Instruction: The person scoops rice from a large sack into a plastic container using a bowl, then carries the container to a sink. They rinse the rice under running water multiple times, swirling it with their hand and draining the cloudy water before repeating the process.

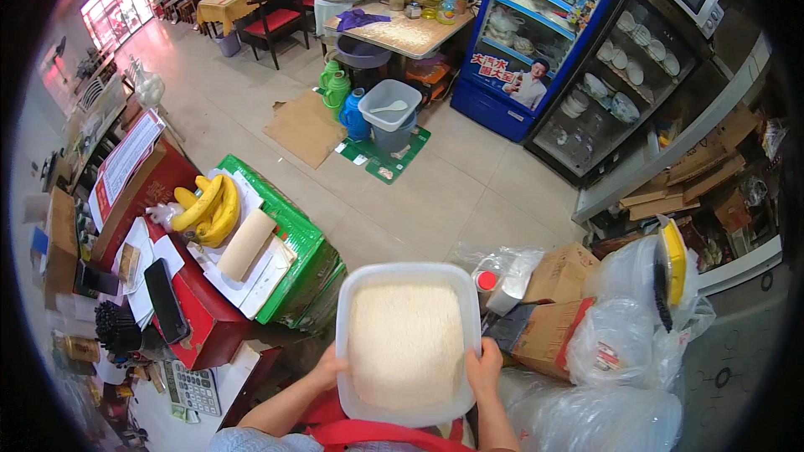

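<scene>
A white translucent plastic tub [472, 301] filled with pale, fine-grained stuff, perhaps rice or flour, is held level against the front of my red apron [389, 432]. My left hand [328, 369] grips its left side, and my right hand [485, 365] grips the right side, thumb near the rim. The fingers under the tub are hidden. Left of the tub lie a cardboard tube [248, 245], papers and a bunch of bananas [217, 210] on a green box [301, 245]. To the right are a bottle with a red cap [485, 280] and cardboard boxes [545, 339].
Ahead, a floured table [408, 31] stands beside a blue drinks fridge [496, 107]. On the floor are thermos flasks [356, 114] and a bucket [394, 135] carrying a tub with a spoon. Plastic-wrapped goods [609, 339] crowd the right; a calculator [191, 386] lies at lower left.
</scene>
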A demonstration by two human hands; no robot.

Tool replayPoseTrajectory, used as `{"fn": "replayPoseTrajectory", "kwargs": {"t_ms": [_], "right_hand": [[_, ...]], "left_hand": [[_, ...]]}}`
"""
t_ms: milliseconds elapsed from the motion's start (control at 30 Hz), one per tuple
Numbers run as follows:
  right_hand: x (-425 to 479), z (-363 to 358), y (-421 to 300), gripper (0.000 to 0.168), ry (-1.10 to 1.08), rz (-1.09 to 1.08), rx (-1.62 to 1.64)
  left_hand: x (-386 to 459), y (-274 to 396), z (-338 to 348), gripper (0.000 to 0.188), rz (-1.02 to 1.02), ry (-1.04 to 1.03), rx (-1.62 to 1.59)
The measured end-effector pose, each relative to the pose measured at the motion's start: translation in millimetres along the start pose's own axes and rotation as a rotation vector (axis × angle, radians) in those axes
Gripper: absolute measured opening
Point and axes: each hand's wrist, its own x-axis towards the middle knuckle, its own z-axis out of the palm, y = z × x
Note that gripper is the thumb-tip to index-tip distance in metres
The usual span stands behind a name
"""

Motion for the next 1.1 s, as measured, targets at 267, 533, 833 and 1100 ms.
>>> {"fn": "replayPoseTrajectory", "kwargs": {"t_ms": [267, 533, 833, 1100], "right_hand": [[145, -4, -79, 0.012, 0.015, -0.015, 0.018], [285, 28, -132, 0.016, -0.049, -0.078, -0.137], [481, 118, -195, 0.017, -0.254, -0.129, -0.107], [688, 177, -250, 0.018, -0.392, -0.261, -0.017]], "left_hand": [[87, 64, 12, 0.071, 0.156, 0.003, -0.074], [173, 180, 33, 0.060, 0.220, 0.176, -0.175], [303, 286, 12, 0.051, 0.359, 0.407, -0.272], [454, 396, 2, 0.056, 0.410, 0.438, -0.342]]}}
